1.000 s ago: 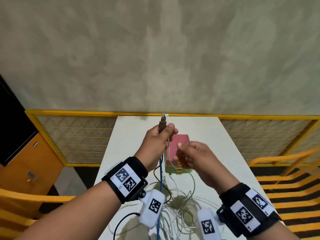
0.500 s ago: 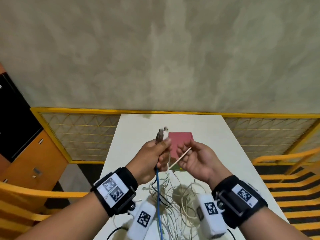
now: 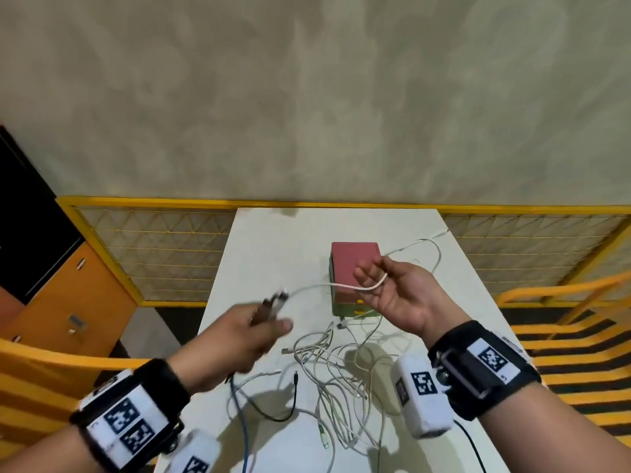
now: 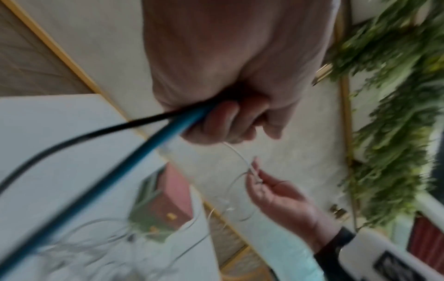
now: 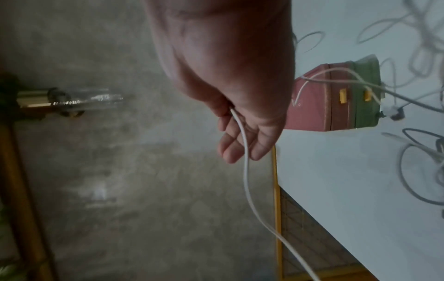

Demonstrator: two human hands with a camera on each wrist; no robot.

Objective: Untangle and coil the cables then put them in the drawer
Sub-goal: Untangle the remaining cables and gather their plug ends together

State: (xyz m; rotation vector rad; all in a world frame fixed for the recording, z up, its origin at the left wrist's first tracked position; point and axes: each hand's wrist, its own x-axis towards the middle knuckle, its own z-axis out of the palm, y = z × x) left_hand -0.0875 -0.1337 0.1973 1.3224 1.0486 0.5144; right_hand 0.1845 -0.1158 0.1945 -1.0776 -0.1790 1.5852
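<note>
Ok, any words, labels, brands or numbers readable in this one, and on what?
None can be read.
Left wristband and right wristband: black-and-white square code patterns only, no letters.
Left wrist camera and right wrist camera: the same kind of pattern.
Small mark at the right wristband's edge: too small to read.
Red and green box: no lettering shows.

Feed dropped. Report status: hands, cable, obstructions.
Left hand grips bunched cable plugs. Right hand holds thin white cable, strung between hands. Tangled white cables on table; red-and-green drawer box shut.
</note>
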